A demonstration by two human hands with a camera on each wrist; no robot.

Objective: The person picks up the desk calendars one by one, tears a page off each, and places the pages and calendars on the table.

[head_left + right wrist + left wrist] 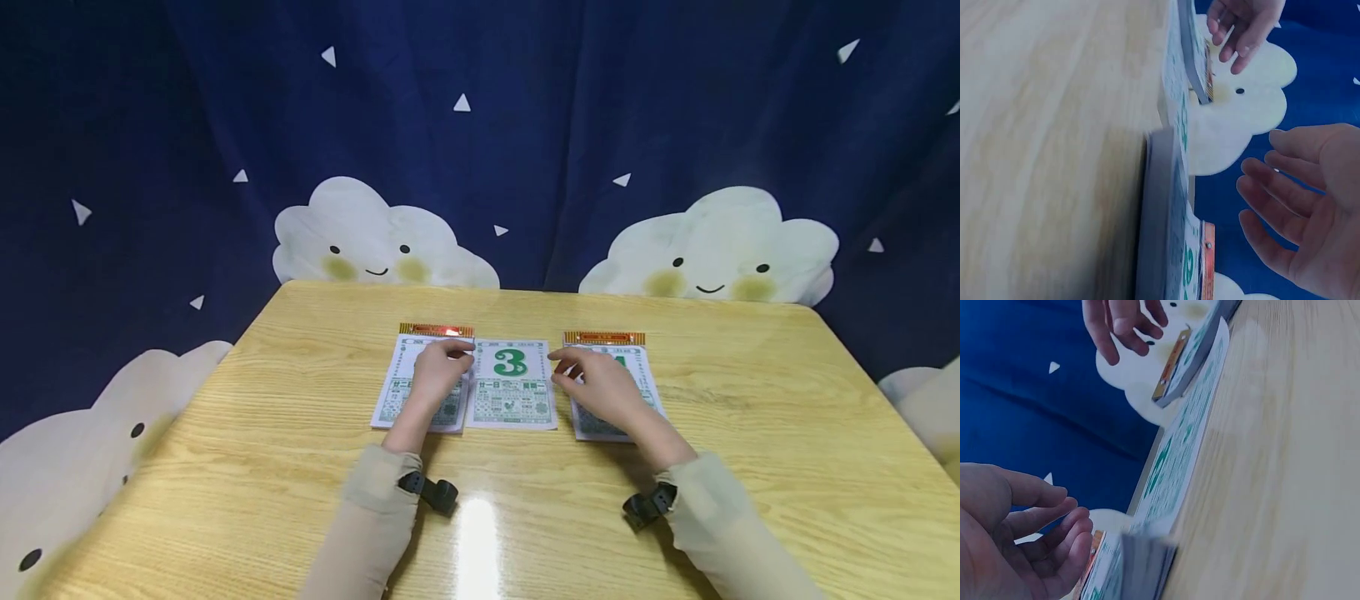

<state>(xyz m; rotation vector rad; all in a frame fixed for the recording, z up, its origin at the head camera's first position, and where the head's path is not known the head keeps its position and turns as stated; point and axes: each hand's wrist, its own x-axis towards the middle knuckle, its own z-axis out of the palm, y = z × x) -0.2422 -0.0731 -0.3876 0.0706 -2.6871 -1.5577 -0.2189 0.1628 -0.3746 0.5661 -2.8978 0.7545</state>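
Left hand [442, 367] and right hand [600, 383] are hovering palm to palm, fingers loosely bent and apart from one another's reach, and neither is pinching anything. Between their fingertips a single calendar page [513, 404] with a green 3 is lying flat on the worktop [750, 417], print facing the person and its top edge pointing away. Its long axis is hard to judge from this slant. Left fingertips are hanging by its left edge and right fingertips by its right edge, both toward the far end, so neither hand is looking clearly nearer. Under the left hand a calendar pad [401, 375] is sitting right beside the page; whether they are touching I cannot tell. Beneath the right hand another pad [636, 367] is resting across a narrow gap.
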